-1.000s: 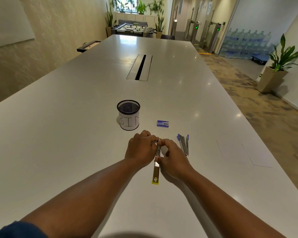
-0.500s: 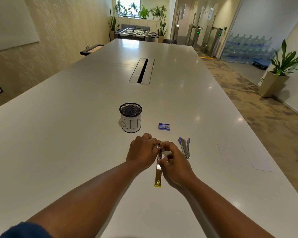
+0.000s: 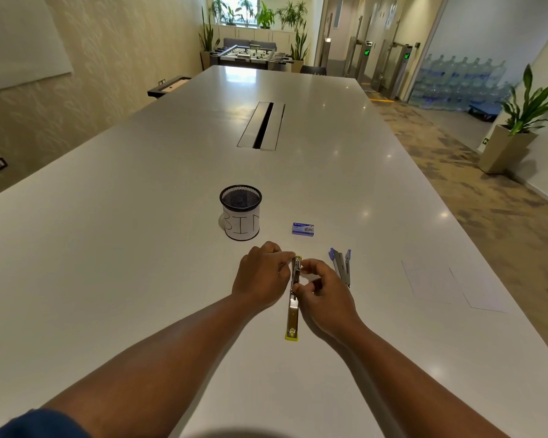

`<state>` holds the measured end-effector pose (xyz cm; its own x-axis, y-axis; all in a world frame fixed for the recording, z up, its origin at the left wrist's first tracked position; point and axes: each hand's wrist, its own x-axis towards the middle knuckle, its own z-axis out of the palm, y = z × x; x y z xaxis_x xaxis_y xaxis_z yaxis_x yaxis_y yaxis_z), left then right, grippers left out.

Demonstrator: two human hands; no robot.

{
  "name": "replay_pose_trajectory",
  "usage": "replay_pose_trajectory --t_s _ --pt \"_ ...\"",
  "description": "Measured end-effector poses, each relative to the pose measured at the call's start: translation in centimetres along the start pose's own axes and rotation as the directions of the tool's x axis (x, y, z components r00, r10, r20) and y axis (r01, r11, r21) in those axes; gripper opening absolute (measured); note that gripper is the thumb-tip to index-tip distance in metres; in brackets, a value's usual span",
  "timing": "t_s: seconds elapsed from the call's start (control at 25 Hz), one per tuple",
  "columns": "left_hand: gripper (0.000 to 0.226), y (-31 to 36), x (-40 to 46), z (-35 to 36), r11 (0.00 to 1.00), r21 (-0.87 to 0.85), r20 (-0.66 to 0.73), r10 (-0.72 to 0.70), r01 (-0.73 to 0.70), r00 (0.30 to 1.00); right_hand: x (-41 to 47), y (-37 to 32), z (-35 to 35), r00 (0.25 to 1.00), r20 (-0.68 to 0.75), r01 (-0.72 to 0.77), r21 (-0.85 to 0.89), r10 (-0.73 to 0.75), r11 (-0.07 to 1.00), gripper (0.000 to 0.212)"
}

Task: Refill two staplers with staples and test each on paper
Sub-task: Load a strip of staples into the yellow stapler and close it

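A yellow stapler [image 3: 292,314] lies opened out flat on the white table [image 3: 140,248], its long axis pointing away from me. My left hand [image 3: 261,275] pinches its far end from the left. My right hand [image 3: 321,290] pinches the metal channel at the middle from the right. A blue stapler [image 3: 340,266] lies open in a V just right of my right hand. A small blue staple box [image 3: 302,229] lies beyond both. Two white paper sheets [image 3: 450,284] lie flat at the right.
A black mesh cup [image 3: 240,211] with a white label reading "BIN" stands beyond my left hand. A metal cable slot [image 3: 261,125] runs down the table's middle further off. The table's right edge drops to carpeted floor.
Both hands stay on the yellow stapler. My right fingers have shifted slightly along its channel. The head camera has tilted a little, so everything sits slightly lower in view.
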<state>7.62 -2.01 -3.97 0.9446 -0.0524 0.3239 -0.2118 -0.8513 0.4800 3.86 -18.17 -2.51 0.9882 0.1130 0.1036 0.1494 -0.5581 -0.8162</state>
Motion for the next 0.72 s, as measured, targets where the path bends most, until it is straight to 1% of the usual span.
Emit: replay_pose_trajectory --t_s 0.12,0.24,0.36,0.44,0.6,0.68,0.72 --pt "0.031 0.1 -0.1 0.1 1.0 -0.002 -0.005 0.002 -0.002 1.0 0.0 0.2 0.1 1.0 -0.003 0.013 -0.019 -0.013 1.0 0.04" --pt "0.032 0.0 0.0 -0.1 1.0 0.008 0.0 0.005 -0.005 1.0 0.1 0.3 0.2 1.0 -0.011 -0.007 -0.008 0.007 1.0 0.04" --pt "0.034 0.1 0.0 0.0 1.0 0.021 0.001 0.007 -0.007 1.0 0.2 0.2 0.0 0.999 -0.012 -0.029 0.071 0.03 0.997 0.033" --pt "0.036 0.0 0.1 0.2 1.0 -0.003 0.009 -0.003 0.003 1.0 0.6 -0.1 -0.5 0.999 -0.038 0.016 0.096 -0.012 0.995 0.027" --pt "0.039 -0.4 2.0 0.9 0.985 -0.17 0.069 -0.009 0.02 0.998 3.4 -0.6 -2.5 0.984 -0.136 0.106 -0.095 -0.119 0.99 0.025" --pt "0.04 -0.5 3.9 1.1 0.962 -0.263 0.083 -0.051 0.071 0.995 5.5 -0.7 -3.7 0.979 -0.143 0.109 -0.221 -0.143 0.969 0.025" --pt "0.039 -0.5 4.8 1.3 0.95 -0.298 0.092 -0.068 0.092 0.993 6.6 -0.6 -4.3 0.982 -0.132 0.091 -0.281 -0.132 0.955 0.027"
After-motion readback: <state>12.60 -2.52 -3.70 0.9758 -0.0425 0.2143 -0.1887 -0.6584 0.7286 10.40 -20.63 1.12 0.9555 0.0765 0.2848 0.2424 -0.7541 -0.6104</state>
